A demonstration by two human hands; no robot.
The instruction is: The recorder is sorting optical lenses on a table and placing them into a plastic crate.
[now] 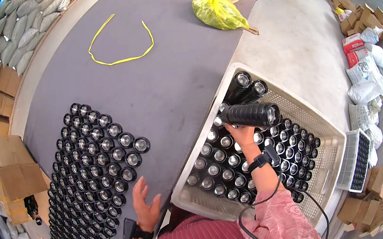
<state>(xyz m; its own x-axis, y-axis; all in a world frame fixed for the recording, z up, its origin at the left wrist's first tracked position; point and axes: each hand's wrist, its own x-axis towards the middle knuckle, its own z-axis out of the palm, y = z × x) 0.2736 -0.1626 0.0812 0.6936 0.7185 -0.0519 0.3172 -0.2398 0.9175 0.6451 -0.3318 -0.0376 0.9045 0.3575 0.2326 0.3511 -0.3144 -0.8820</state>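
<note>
My right hand (243, 134) is wrapped round a black ribbed flashlight (251, 114), held lying sideways over a white plastic crate (190, 195). Its lens end points to the right; my fingers are partly hidden beneath it. Inside the crate stand many black flashlights (233, 160), lens ends up, and a couple lean at its far corner. With fingers apart and nothing in it, my left hand (146, 206) hovers by the table's near edge. Just left of that hand, a dense block of upright flashlights (91, 168) covers the left part of the grey table (163, 89).
A yellow strap (123, 60) lies curved on the table, and a tied yellow bag (219, 14) sits at its far right. Cardboard boxes (15, 168) are stacked on the left. Another crate (353, 161), sacks (366, 90) and boxes stand on the right. A black cable (241, 225) hangs by my right arm.
</note>
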